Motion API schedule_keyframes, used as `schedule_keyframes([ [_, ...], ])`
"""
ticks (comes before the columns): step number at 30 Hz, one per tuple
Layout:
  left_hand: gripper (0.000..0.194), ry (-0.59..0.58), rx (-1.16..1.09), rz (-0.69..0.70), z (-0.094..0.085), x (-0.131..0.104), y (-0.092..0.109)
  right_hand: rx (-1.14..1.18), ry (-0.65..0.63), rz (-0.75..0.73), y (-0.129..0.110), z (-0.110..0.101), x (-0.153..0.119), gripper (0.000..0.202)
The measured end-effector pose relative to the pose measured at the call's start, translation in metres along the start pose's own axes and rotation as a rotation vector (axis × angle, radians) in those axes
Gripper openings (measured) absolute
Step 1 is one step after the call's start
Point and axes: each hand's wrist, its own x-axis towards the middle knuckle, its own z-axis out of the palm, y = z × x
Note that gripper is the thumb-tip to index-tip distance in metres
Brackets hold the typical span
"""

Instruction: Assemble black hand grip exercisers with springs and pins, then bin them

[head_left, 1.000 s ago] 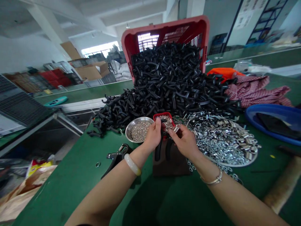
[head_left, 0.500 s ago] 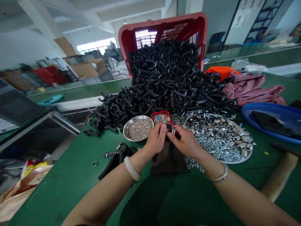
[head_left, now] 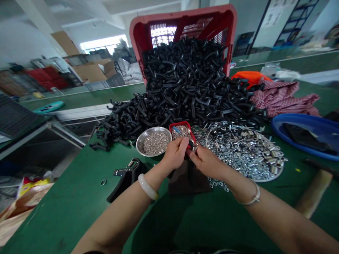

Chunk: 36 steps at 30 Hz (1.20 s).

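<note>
My left hand (head_left: 175,153) is closed on a small black plastic part (head_left: 190,144), most of it hidden by the fingers. Thumb and fingers of my right hand (head_left: 208,160) pinch a coiled metal spring (head_left: 195,147) against that part. Both hands meet above a dark brown block (head_left: 188,181) on the green table. Just behind them stand a red tray (head_left: 182,130) of small metal pins and a metal bowl (head_left: 140,151) of small rings. A black clamp-like piece (head_left: 124,178) with a metal spring lies left of my left forearm, beside a loose ring (head_left: 103,182).
A tipped red crate (head_left: 182,13) spills a heap of black plastic parts (head_left: 180,91) across the back. On the right lie a round tray (head_left: 275,178) with springs and nuts, a blue tray (head_left: 278,121), a hammer (head_left: 315,192) and a checked cloth (head_left: 286,98).
The view has shifted slightly. The black part and spring have turned a little between my fingers, and both hands still hold them together.
</note>
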Motion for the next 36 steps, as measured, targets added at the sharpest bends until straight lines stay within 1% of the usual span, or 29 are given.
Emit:
schedule_keyframes([
  [1,0.035,-0.023,0.01,0.003,0.0,-0.001,0.001,-0.025,0.009,0.011,-0.003,-0.001,-0.002,0.025],
  [3,0.035,-0.058,0.046,0.015,0.0,-0.004,0.001,-0.064,-0.022,0.015,-0.007,-0.003,-0.003,0.022],
  [5,0.036,-0.048,0.093,0.011,0.001,-0.005,-0.002,-0.045,-0.056,0.003,-0.007,-0.003,-0.002,0.02],
  [7,0.038,-0.049,0.171,-0.019,0.003,-0.003,-0.008,0.097,-0.133,-0.002,-0.003,0.001,0.002,0.021],
  [8,0.04,-0.072,0.231,-0.046,0.003,-0.001,-0.011,0.206,-0.169,0.034,0.0,0.006,0.004,0.023],
  [10,0.045,-0.131,0.377,-0.113,0.003,0.004,-0.016,0.462,-0.198,0.191,0.008,0.019,0.009,0.028],
  [11,0.047,-0.151,0.451,-0.137,0.003,0.006,-0.018,0.594,-0.173,0.285,0.011,0.026,0.011,0.03],
  [13,0.053,-0.181,0.583,-0.123,0.003,0.007,-0.019,0.848,-0.06,0.42,0.017,0.04,0.014,0.034],
  [15,0.066,-0.214,0.692,-0.045,0.004,0.001,-0.019,1.057,0.053,0.478,0.021,0.051,0.015,0.033],
  [17,0.085,-0.246,0.777,0.01,0.007,-0.008,-0.021,1.17,0.154,0.506,0.022,0.058,0.014,0.031],
  [18,0.091,-0.251,0.807,0.013,0.009,-0.012,-0.023,1.192,0.176,0.507,0.023,0.06,0.011,0.03],
  [19,0.095,-0.253,0.829,0.007,0.011,-0.016,-0.026,1.198,0.166,0.5,0.023,0.061,0.008,0.03],
  [20,0.096,-0.258,0.846,0.001,0.012,-0.02,-0.03,1.193,0.123,0.486,0.024,0.061,0.004,0.032],
  [21,0.097,-0.27,0.859,0.002,0.012,-0.021,-0.033,1.169,0.044,0.47,0.025,0.058,0.0,0.034],
  [22,0.098,-0.285,0.869,0.009,0.012,-0.022,-0.036,1.113,-0.066,0.461,0.027,0.052,-0.003,0.036],
  [23,0.098,-0.304,0.878,0.022,0.011,-0.021,-0.039,1.004,-0.195,0.456,0.029,0.045,-0.005,0.038],
  [24,0.099,-0.332,0.882,0.043,0.009,-0.019,-0.041,0.828,-0.31,0.443,0.031,0.036,-0.005,0.039],
  [25,0.099,-0.371,0.88,0.069,0.008,-0.017,-0.042,0.587,-0.369,0.418,0.033,0.025,-0.002,0.038],
  [26,0.099,-0.413,0.875,0.098,0.007,-0.014,-0.043,0.302,-0.356,0.378,0.035,0.015,0.003,0.037],
  [27,0.099,-0.453,0.869,0.125,0.006,-0.011,-0.044,0.007,-0.284,0.314,0.036,0.006,0.012,0.035],
  [28,0.099,-0.482,0.864,0.15,0.006,-0.009,-0.045,-0.251,-0.175,0.238,0.037,-0.001,0.024,0.033],
  [29,0.099,-0.5,0.863,0.165,0.006,-0.008,-0.046,-0.438,-0.078,0.163,0.036,-0.006,0.037,0.029],
  [30,0.1,-0.508,0.865,0.169,0.006,-0.007,-0.046,-0.548,-0.04,0.096,0.036,-0.008,0.051,0.025],
  [31,0.099,-0.514,0.865,0.168,0.006,-0.008,-0.047,-0.595,-0.051,0.051,0.035,-0.007,0.064,0.022],
  [32,0.099,-0.522,0.86,0.167,0.006,-0.009,-0.048,-0.608,-0.092,0.021,0.035,-0.005,0.077,0.02],
  [34,0.098,-0.541,0.827,0.181,0.003,-0.013,-0.048,-0.599,-0.161,0.013,0.033,0.004,0.098,0.015],
  [36,0.098,-0.544,0.765,0.202,-0.002,-0.016,-0.046,-0.601,-0.173,0.024,0.033,0.012,0.112,0.015],
])
